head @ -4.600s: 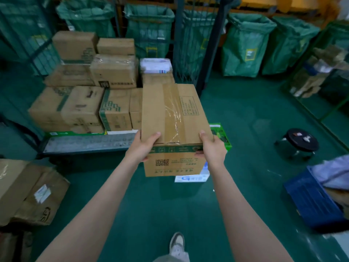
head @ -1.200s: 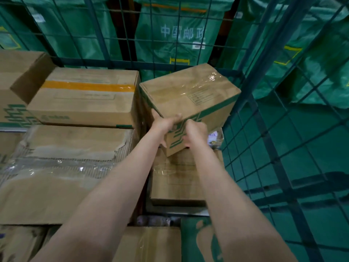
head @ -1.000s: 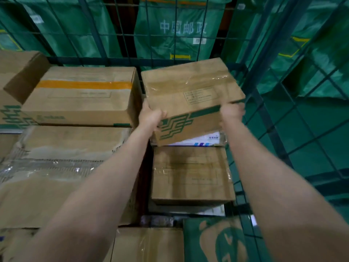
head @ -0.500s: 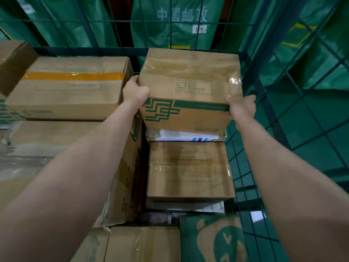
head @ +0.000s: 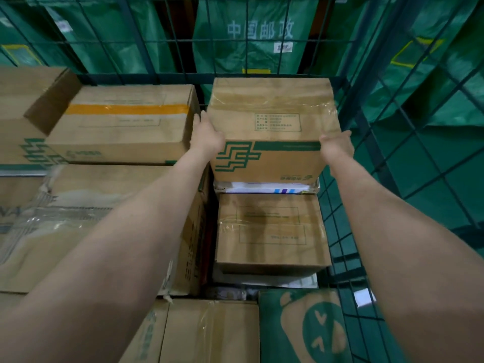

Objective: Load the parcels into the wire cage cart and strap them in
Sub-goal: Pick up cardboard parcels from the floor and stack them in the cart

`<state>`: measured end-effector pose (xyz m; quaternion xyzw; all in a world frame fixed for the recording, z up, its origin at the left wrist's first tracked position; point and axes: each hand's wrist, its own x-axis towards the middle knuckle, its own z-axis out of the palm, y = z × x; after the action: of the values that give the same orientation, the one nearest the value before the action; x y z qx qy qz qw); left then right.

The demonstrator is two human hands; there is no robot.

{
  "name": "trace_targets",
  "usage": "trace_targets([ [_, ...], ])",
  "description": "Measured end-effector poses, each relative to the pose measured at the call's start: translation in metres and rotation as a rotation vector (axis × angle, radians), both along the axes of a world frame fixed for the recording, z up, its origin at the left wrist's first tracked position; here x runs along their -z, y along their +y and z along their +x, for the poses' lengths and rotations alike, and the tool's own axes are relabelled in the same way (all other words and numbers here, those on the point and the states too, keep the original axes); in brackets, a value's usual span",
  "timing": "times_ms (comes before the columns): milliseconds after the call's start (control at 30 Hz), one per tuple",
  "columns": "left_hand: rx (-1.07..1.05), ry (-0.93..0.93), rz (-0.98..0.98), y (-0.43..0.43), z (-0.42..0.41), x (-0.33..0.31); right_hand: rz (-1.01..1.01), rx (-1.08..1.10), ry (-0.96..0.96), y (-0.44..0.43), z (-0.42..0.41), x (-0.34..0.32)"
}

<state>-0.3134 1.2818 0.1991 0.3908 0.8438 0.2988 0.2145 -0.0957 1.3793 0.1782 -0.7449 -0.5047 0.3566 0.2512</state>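
Observation:
A brown parcel box [head: 272, 111] with a green logo and clear tape sits level on a flat white parcel [head: 262, 189] in the back right corner of the wire cage cart [head: 365, 119]. My left hand [head: 207, 138] holds the box's front left corner, fingers lying along its left side. My right hand [head: 336, 146] holds the front right corner, thumb at the top edge. The fingers on the box's far sides are hidden.
The cage holds several stacked cartons: an orange-taped one [head: 123, 121] to the left, a taped brown one [head: 269, 231] in front of the held box, and a green package [head: 301, 328] nearest me. Green mail sacks [head: 251, 35] hang behind the mesh. Green floor shows through the right wall.
I carried the box from the floor area into the cage, turned it level and lowered it onto the white parcel; my hands shifted from its front to its two front corners.

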Motion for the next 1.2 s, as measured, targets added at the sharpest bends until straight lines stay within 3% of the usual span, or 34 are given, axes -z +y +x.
trace_targets([
  [167, -0.012, -0.026, 0.031, -0.026, 0.013, -0.023, 0.025, -0.074, 0.049, -0.035, 0.004, -0.016],
  [500, -0.091, -0.300, 0.128, -0.123, 0.055, -0.074, -0.088, -0.212, 0.210, -0.149, 0.010, -0.066],
  [700, -0.156, -0.408, 0.196, -0.196, 0.088, -0.106, -0.120, -0.181, 0.384, -0.219, 0.027, -0.090],
  [967, -0.108, -0.590, 0.192, -0.280, 0.125, -0.134, -0.149, -0.066, 0.503, -0.308, 0.048, -0.120],
  [1200, -0.003, -0.623, 0.121, -0.372, 0.152, -0.134, -0.164, 0.046, 0.611, -0.428, 0.070, -0.132],
])
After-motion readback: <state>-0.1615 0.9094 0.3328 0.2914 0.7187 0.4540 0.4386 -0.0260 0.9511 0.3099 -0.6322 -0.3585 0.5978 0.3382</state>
